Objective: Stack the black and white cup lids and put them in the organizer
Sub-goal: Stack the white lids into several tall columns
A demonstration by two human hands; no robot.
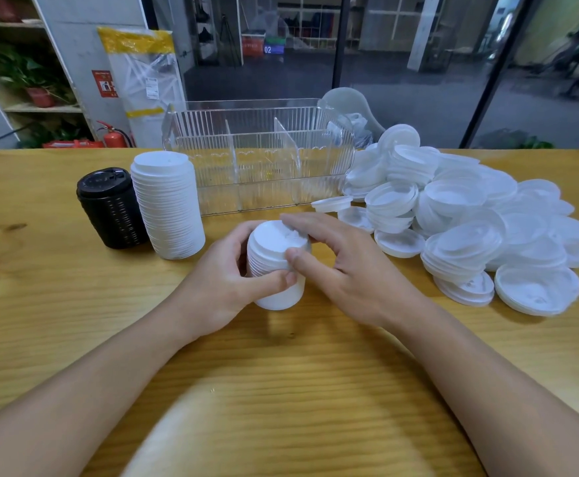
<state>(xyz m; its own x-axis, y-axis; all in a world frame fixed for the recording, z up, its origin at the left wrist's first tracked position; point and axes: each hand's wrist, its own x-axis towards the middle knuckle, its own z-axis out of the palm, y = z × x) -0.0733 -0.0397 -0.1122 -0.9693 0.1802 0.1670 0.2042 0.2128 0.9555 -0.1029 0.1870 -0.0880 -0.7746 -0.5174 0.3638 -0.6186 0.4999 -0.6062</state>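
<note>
A short stack of white cup lids (274, 259) stands at the table's centre. My left hand (226, 280) grips its left side, fingers and thumb curled round it. My right hand (339, 263) lies over the stack's top with the thumb against its right side. A tall stack of white lids (169, 204) stands to the left, with a stack of black lids (111, 208) beside it. The clear ribbed organizer (260, 160) with three compartments sits behind the stacks and holds no lids.
A large loose heap of white lids (470, 218) covers the table's right side, reaching the organizer's right end. The wooden table (281, 373) extends toward me. Beyond its far edge are a shelf with plants and a fire extinguisher (114, 136).
</note>
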